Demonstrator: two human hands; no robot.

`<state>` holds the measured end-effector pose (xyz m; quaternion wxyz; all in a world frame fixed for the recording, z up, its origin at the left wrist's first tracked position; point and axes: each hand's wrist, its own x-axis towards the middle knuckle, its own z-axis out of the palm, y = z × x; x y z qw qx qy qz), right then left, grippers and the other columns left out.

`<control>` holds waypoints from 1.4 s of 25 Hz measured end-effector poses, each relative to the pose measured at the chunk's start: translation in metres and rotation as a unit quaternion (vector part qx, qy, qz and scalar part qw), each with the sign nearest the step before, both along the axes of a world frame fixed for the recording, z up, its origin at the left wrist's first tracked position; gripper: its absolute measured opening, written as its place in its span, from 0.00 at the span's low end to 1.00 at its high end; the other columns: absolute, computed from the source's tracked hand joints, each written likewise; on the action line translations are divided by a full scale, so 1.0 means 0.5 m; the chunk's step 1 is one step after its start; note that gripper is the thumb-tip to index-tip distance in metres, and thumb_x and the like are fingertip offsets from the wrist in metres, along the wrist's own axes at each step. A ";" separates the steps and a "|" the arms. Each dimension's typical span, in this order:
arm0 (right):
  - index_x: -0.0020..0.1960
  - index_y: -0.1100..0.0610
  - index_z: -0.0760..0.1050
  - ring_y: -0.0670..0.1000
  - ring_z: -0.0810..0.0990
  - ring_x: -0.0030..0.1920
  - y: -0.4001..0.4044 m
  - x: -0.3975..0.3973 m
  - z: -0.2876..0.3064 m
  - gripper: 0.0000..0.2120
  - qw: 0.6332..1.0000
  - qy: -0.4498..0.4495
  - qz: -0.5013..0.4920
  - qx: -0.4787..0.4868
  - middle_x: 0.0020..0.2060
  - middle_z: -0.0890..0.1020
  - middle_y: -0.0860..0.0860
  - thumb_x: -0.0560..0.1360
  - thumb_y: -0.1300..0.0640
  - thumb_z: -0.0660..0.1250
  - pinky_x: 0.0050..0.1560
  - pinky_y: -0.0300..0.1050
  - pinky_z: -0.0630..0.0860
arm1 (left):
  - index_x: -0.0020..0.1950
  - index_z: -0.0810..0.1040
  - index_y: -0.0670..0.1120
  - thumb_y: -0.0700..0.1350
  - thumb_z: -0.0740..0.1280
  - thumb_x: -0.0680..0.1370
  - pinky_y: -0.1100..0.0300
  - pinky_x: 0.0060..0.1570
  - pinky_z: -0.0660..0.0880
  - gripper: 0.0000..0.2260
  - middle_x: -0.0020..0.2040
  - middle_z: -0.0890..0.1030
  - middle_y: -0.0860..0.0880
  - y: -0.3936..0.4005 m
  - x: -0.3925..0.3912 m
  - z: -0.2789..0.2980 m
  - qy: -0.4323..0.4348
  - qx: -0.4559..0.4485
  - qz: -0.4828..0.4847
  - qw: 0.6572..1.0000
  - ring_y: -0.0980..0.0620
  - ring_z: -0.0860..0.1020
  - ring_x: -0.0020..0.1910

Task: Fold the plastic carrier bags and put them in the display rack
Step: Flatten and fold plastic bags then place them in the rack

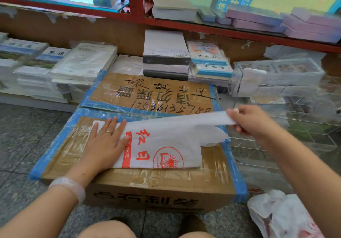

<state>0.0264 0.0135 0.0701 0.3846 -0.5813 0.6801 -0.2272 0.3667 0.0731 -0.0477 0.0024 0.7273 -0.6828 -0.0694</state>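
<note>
A white plastic carrier bag [162, 145] with red print lies flat on a taped cardboard box [147, 178]. My left hand [105, 141] presses flat on the bag's left end, fingers straight. My right hand [249, 119] pinches one of the bag's handle strips and holds it stretched out to the right, just above the box. A clear acrylic display rack [276, 82] stands to the right behind the box, with folded white bags in its upper compartment.
A pile of loose white bags [284, 217] lies on the floor at the lower right. Stacks of books and notebooks [166, 53] line the low shelf behind the box. A red-framed shelf [221, 29] runs above. My knees show at the bottom edge.
</note>
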 end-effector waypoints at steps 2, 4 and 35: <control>0.43 0.61 0.74 0.49 0.71 0.30 0.019 -0.025 -0.088 0.11 0.992 0.123 0.010 0.036 0.33 0.76 0.54 0.79 0.55 0.61 0.30 0.42 0.69 | 0.76 0.39 0.56 0.66 0.25 0.63 0.54 0.70 0.32 0.41 0.77 0.40 0.52 0.001 -0.001 0.005 0.003 0.003 -0.004 1.000 0.57 0.38 0.75; 0.39 0.59 0.72 0.49 0.71 0.32 0.018 -0.039 -0.159 0.13 0.973 0.231 0.022 -0.005 0.33 0.76 0.53 0.79 0.53 0.62 0.34 0.45 0.67 | 0.76 0.39 0.57 0.66 0.25 0.63 0.52 0.71 0.33 0.41 0.77 0.39 0.52 0.002 -0.002 0.008 -0.006 0.011 -0.006 1.000 0.55 0.38 0.75; 0.77 0.44 0.39 0.49 0.36 0.76 0.063 0.040 -0.193 0.26 0.906 0.384 0.172 -0.045 0.77 0.39 0.50 0.81 0.41 0.39 0.72 0.62 0.34 | 0.73 0.33 0.59 0.75 0.32 0.66 0.40 0.61 0.23 0.39 0.74 0.31 0.46 0.086 -0.023 0.043 -0.021 0.021 0.103 0.994 0.46 0.31 0.73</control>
